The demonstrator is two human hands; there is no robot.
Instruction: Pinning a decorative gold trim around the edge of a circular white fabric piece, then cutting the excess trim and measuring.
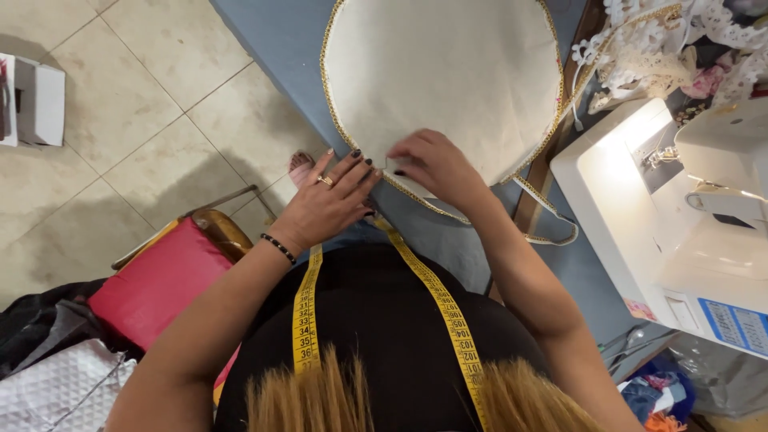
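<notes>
Under both my hands lay the near edge of the round cream cloth (444, 76) on the blue bench (272, 48). My left hand (328, 204) pressed flat, fingers spread, beside the gold trim (416, 196); my right hand (432, 164) pinched that edge. I judged the trim could pucker or slip if my pressing hand shifted, and the loose tail right of my right hand might snag.

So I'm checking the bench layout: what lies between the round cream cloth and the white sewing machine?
In the head view, a loose tail of gold trim and a wooden strip lie between the round cream cloth and the sewing machine.
</notes>
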